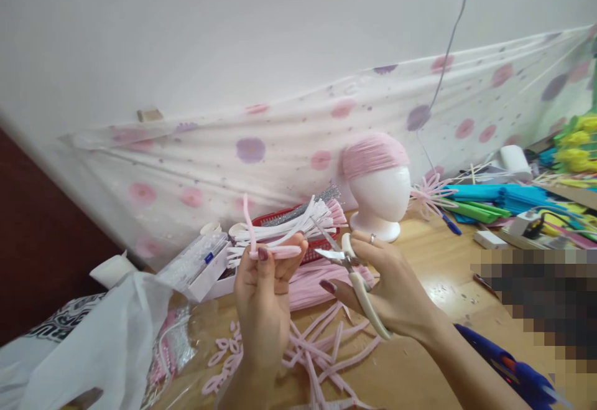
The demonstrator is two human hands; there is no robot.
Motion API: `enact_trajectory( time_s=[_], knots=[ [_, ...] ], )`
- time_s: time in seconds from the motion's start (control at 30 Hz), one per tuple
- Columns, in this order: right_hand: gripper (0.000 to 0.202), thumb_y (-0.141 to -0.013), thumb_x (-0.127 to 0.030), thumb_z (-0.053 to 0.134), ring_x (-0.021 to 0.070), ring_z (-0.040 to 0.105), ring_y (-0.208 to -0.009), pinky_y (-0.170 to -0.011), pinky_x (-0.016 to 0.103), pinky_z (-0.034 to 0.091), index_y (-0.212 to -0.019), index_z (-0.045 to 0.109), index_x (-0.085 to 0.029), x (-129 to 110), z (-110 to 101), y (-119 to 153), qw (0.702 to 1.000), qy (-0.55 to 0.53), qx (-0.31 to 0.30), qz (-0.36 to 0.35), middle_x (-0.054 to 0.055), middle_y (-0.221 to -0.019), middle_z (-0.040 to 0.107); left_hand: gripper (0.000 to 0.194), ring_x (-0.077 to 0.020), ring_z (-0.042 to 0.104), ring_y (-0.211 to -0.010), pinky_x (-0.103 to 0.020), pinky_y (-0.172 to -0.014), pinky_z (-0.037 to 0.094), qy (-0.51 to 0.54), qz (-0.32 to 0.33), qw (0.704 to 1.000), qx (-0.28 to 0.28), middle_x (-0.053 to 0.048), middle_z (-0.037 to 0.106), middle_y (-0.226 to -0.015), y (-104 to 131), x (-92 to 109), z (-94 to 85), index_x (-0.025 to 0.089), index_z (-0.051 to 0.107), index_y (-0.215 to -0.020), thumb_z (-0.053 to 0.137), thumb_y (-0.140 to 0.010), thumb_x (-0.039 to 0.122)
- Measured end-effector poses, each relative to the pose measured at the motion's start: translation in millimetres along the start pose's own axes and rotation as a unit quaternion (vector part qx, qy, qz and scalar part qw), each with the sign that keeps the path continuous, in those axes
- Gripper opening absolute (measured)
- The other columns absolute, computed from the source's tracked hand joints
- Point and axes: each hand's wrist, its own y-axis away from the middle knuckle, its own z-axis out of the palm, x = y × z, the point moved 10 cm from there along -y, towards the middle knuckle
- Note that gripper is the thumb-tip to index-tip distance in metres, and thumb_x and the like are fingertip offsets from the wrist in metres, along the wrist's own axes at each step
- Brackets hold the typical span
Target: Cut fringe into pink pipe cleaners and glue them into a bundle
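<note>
My left hand (263,295) pinches a pink pipe cleaner (285,251) between thumb and fingers; it is folded, and one end sticks up. In my right hand (396,292) is a pair of scissors (360,288) with cream handles. Their blades are parted and point toward the pink piece, a short distance from it. Below the hands, loose pink pipe cleaners (321,369) lie crossed on the wooden table (415,372). Several small pink loops (224,360) lie left of my left wrist. A bundle of pink pipe cleaners (310,292) sits behind my hands.
Behind stand a white foam head (380,195) with a pink-wrapped top and a red basket (270,216) with white and silver stems. A blue glue gun (508,366) lies at right, near blue bundles (504,197). A white plastic bag (107,335) fills the left.
</note>
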Motion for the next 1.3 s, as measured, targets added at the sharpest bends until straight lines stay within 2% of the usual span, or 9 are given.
enact_trajectory(
  time_s=[0.1,0.2,0.3,0.47,0.67,0.83,0.97,1.1,1.3],
  knots=[
    [0.022,-0.073,-0.027,0.073,0.0147,0.050,-0.069,-0.062,0.025,0.038,-0.071,0.053,-0.019,-2,3,1,0.999,0.002,-0.044,0.002,0.000,-0.074,0.056,0.025,-0.0226,0.076,-0.075,-0.037,-0.076,0.062,0.000,-0.023,0.999,-0.049,-0.007,0.079,-0.079,-4,0,6.5,0.018,0.065,-0.077,0.077,-0.077,0.041],
    [0.028,-0.070,-0.025,0.076,0.0122,0.045,-0.064,-0.059,0.023,0.035,-0.066,0.049,-0.019,-1,7,3,0.997,-0.001,-0.075,0.005,-0.002,-0.069,0.052,0.027,-0.0203,0.075,-0.072,-0.032,-0.072,0.061,-0.020,-0.029,0.994,-0.106,-0.004,0.077,-0.073,-7,2,13.6,0.019,0.063,-0.072,0.077,-0.076,0.041],
    [0.031,-0.069,-0.024,0.076,0.0108,0.042,-0.061,-0.057,0.022,0.032,-0.063,0.047,-0.019,-1,12,5,0.995,-0.007,-0.098,0.009,-0.003,-0.066,0.050,0.026,-0.0176,0.074,-0.065,-0.025,-0.062,0.060,-0.033,-0.013,0.991,-0.132,-0.003,0.076,-0.071,-9,5,15.0,0.020,0.064,-0.073,0.077,-0.075,0.042],
    [0.031,-0.068,-0.023,0.076,0.0105,0.041,-0.059,-0.054,0.022,0.030,-0.062,0.046,-0.019,-2,18,5,0.994,-0.020,-0.109,0.011,-0.003,-0.065,0.049,0.030,-0.0170,0.074,-0.064,-0.023,-0.058,0.059,-0.031,-0.005,0.993,-0.114,-0.004,0.078,-0.074,-11,3,8.7,0.019,0.063,-0.071,0.080,-0.072,0.044],
    [0.031,-0.067,-0.021,0.076,0.0093,0.040,-0.057,-0.053,0.021,0.031,-0.061,0.045,-0.019,-2,18,6,0.994,-0.035,-0.107,0.005,-0.004,-0.063,0.047,0.028,-0.0178,0.073,-0.060,-0.024,-0.053,0.059,-0.027,-0.021,0.988,-0.153,-0.004,0.079,-0.075,-12,-1,9.4,0.019,0.059,-0.072,0.078,-0.076,0.039],
    [0.028,-0.071,-0.023,0.073,0.0090,0.040,-0.057,-0.053,0.021,0.032,-0.062,0.046,-0.019,-4,18,5,0.993,-0.043,-0.111,-0.001,-0.004,-0.064,0.048,0.033,-0.0205,0.075,-0.066,-0.024,-0.054,0.059,-0.035,-0.024,0.992,-0.119,-0.006,0.079,-0.074,-13,-2,-1.1,0.019,0.056,-0.070,0.080,-0.073,0.041],
    [0.034,-0.074,-0.029,0.072,0.0090,0.038,-0.055,-0.052,0.022,0.028,-0.060,0.043,-0.019,-5,19,5,0.994,-0.037,-0.105,-0.009,-0.004,-0.061,0.045,0.035,-0.0209,0.075,-0.062,-0.026,-0.054,0.060,-0.033,-0.030,0.995,-0.089,-0.004,0.078,-0.070,-11,-1,1.3,0.019,0.054,-0.067,0.082,-0.070,0.040],
    [0.037,-0.077,-0.035,0.070,0.0090,0.036,-0.054,-0.051,0.022,0.026,-0.058,0.041,-0.020,-5,18,5,0.995,-0.032,-0.098,-0.012,-0.004,-0.059,0.043,0.031,-0.0182,0.074,-0.062,-0.024,-0.057,0.060,-0.030,-0.020,0.995,-0.092,-0.003,0.078,-0.070,-9,2,6.5,0.019,0.058,-0.067,0.081,-0.071,0.040],
    [0.044,-0.077,-0.037,0.070,0.0083,0.031,-0.053,-0.051,0.023,0.023,-0.057,0.035,-0.020,-6,16,5,0.996,-0.036,-0.082,-0.018,-0.006,-0.057,0.038,0.030,-0.0148,0.074,-0.065,-0.020,-0.061,0.059,-0.036,-0.003,0.995,-0.095,-0.004,0.078,-0.072,-8,2,1.7,0.019,0.061,-0.070,0.079,-0.073,0.042]
  ],
)
